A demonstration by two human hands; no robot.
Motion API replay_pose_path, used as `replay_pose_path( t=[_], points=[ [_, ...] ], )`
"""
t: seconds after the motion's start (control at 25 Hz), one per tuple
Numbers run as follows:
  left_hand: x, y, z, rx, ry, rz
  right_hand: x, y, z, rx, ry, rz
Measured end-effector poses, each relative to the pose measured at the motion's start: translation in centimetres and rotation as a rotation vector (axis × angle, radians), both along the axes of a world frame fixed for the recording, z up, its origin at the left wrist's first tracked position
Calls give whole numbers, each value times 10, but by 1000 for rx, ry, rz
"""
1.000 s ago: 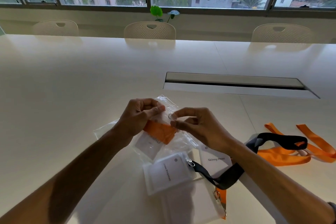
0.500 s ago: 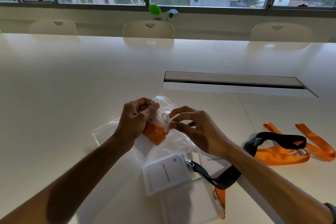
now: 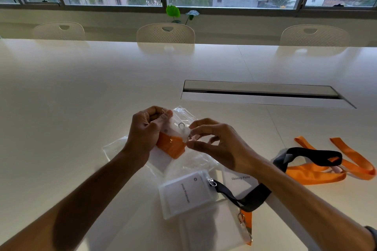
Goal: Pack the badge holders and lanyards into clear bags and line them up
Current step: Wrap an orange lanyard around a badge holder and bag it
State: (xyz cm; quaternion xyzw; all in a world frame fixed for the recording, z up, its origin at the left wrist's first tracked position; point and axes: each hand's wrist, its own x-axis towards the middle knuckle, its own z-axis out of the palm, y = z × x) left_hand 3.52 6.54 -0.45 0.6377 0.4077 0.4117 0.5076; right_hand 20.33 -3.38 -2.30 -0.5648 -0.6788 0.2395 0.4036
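My left hand [image 3: 145,131] grips a badge holder [image 3: 177,131] with a folded orange lanyard [image 3: 171,146] against it, just above the table. My right hand [image 3: 219,143] pinches the holder's right edge and the clear bag [image 3: 184,113] around it; how far the bundle sits inside the bag is unclear. More clear bags [image 3: 114,149] lie flat under my hands. Nearer to me lies a second badge holder [image 3: 186,194] clipped to a black lanyard [image 3: 247,198], partly under my right forearm.
A name card reading "Skinny Pete" [image 3: 239,181] lies beside the second holder. Another clear holder with an orange clip strap [image 3: 245,225] lies at the near edge. Loose orange lanyards [image 3: 350,161] lie at the right. A cable slot [image 3: 263,93] crosses the white table [image 3: 81,91]; chairs stand beyond.
The holder and orange lanyard have been folded tighter and pulled in under my left hand. My right fingers have shifted from the metal ring to the holder's right edge.
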Motion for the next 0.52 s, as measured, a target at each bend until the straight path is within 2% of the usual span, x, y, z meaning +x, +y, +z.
replay_pose_path(
  t=[0.16,0.4,0.52],
  points=[
    [-5,2,2,58,18,-19,2,-4,6,21,102,53],
    [-9,7,-5,132,40,-63,5,-4,10,31,174,19],
    [-10,10,-8,70,-7,-112,7,-6,11,102,26,-62]
  ],
)
